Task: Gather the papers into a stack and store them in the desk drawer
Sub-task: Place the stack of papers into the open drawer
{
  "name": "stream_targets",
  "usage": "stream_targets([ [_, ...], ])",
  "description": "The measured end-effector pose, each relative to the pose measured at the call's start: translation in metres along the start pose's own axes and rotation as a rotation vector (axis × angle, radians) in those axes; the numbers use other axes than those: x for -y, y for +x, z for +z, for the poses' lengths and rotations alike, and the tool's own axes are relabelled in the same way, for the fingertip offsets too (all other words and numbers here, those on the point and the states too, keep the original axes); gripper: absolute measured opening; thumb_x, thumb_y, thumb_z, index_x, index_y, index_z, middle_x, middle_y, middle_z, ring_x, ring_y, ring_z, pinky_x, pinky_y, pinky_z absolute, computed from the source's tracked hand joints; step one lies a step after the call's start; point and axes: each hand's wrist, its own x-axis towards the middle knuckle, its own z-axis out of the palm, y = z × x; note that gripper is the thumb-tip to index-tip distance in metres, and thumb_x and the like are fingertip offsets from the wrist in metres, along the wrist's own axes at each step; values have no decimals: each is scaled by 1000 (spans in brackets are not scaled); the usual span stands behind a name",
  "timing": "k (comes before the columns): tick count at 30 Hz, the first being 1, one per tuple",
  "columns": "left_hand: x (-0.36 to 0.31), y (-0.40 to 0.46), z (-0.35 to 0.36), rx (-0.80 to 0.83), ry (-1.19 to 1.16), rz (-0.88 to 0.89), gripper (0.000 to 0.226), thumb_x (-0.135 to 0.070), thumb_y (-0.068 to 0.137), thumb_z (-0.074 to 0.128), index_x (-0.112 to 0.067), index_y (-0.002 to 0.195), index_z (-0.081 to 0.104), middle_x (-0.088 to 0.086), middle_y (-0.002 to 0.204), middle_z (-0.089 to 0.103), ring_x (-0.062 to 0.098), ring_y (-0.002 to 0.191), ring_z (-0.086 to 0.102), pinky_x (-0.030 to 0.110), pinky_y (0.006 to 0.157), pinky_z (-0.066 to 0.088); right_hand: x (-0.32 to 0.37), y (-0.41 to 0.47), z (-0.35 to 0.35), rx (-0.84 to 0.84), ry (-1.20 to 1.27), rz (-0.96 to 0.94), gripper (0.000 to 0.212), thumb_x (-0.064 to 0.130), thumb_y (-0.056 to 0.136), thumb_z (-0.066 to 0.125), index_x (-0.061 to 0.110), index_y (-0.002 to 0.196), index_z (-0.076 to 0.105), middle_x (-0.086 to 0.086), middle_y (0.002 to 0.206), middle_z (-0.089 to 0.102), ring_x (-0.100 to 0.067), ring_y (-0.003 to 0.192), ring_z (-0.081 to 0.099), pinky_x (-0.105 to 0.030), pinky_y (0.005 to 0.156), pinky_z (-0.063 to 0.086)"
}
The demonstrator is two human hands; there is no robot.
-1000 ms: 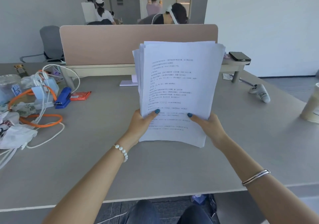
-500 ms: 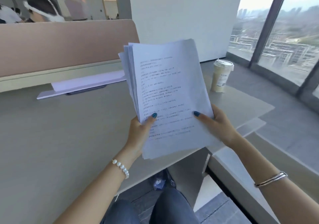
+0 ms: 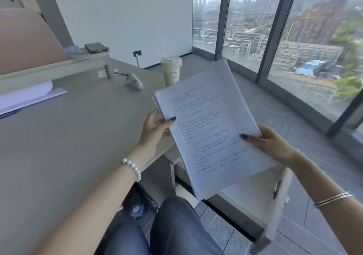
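Note:
A thick stack of printed white papers (image 3: pixel 208 125) is held in the air past the right end of the desk (image 3: pixel 68 136). My left hand (image 3: pixel 155 128) grips its left edge, thumb on top. My right hand (image 3: pixel 269 142) grips its right edge, thumb on the front sheet. The stack tilts away from me, its lower end over an open white desk drawer (image 3: pixel 257 191) that is pulled out beside my right knee. The inside of the drawer looks bare where it shows; the papers hide part of it.
A lidded drink cup (image 3: pixel 171 69) stands near the desk's right corner, with a white handheld controller (image 3: pixel 134 80) to its left. A phone (image 3: pixel 96 47) lies on the raised shelf. Loose white sheets (image 3: pixel 25 97) rest at the far left. Floor-to-ceiling windows (image 3: pixel 294 38) are on the right.
My view has swung right from the desk's middle to its end. Both hands carried the stack right and lowered it over the open drawer, which has come into sight.

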Motion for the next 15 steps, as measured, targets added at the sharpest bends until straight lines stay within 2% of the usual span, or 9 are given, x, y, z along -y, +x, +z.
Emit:
stream_targets([
  [1, 2, 7, 8, 0, 9, -4, 54, -12, 78, 70, -13, 124, 42, 9, 101, 70, 24, 87, 67, 34, 77, 56, -8, -2, -10, 7, -10, 28, 16, 29, 82, 64, 25, 98, 65, -6, 93, 75, -27, 79, 73, -39, 68, 60],
  [5, 11, 36, 36, -17, 113, 14, 52, -9, 79, 69, -10, 124, 43, 13, 104, 64, 17, 75, 63, 22, 54, 52, -34, -6, -42, 40, -30, 129, 22, 27, 82, 63, 19, 103, 64, -8, 96, 74, -29, 83, 72, -44, 74, 59],
  [7, 18, 51, 45, -12, 245, 62, 52, -14, 75, 72, -18, 121, 48, 9, 105, 64, 18, 80, 63, 23, 58, 52, -45, -3, -52, 34, -44, 169, 21, 27, 82, 63, 21, 103, 64, -9, 100, 73, -27, 85, 72, -42, 74, 59],
  [10, 26, 68, 54, 38, 475, 123, 48, -30, 66, 73, -26, 111, 56, 10, 107, 68, 23, 88, 65, 36, 75, 53, -60, 3, -66, 56, -66, 230, 24, 30, 82, 64, 26, 105, 65, -8, 106, 72, -26, 90, 71, -45, 81, 57],
  [13, 31, 81, 65, 99, 634, 170, 43, -30, 72, 73, -22, 112, 59, 8, 99, 69, 18, 74, 59, 27, 68, 47, -72, 3, -78, 81, -65, 284, 28, 32, 80, 66, 25, 108, 65, -7, 107, 72, -27, 92, 70, -46, 84, 56],
  [15, 34, 88, 71, 134, 685, 178, 39, -31, 74, 73, -21, 110, 61, 3, 94, 68, 14, 71, 57, 23, 64, 44, -79, 1, -87, 89, -42, 310, 38, 37, 75, 71, 24, 110, 65, -5, 105, 73, -27, 93, 70, -42, 79, 58],
])
